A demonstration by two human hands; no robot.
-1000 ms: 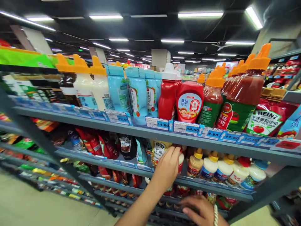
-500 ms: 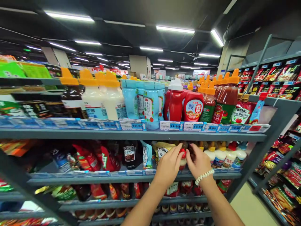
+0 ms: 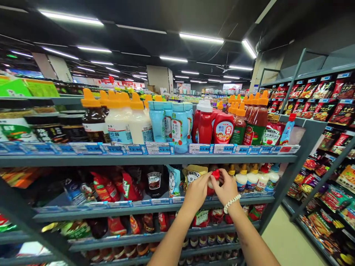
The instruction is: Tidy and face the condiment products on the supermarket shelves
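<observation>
At the front of the second shelf, both hands close around a red-capped squeeze bottle [image 3: 216,174]; its red cap shows between the fingers, while most of the body is hidden. My left hand [image 3: 197,190] grips it from the left, fingers bent around its side. From the right, my right hand [image 3: 226,187] holds it, with a pale coiled band [image 3: 232,204] on that wrist. Just left of the hands stands a yellow Heinz pouch [image 3: 194,173]. White bottles with yellow caps [image 3: 241,179] line up on the right.
Above, the top shelf edge [image 3: 166,159] carries price tags, blue bottles [image 3: 177,127] and red ketchup bottles [image 3: 205,125]. Pouches [image 3: 133,186] fill the shelf to the left. Another rack [image 3: 318,147] stands across the aisle floor [image 3: 277,236].
The view has shifted slightly, and the shelf goods appear moved sideways. The bottle's red cap now shows higher between the hands, which stay closed around it.
</observation>
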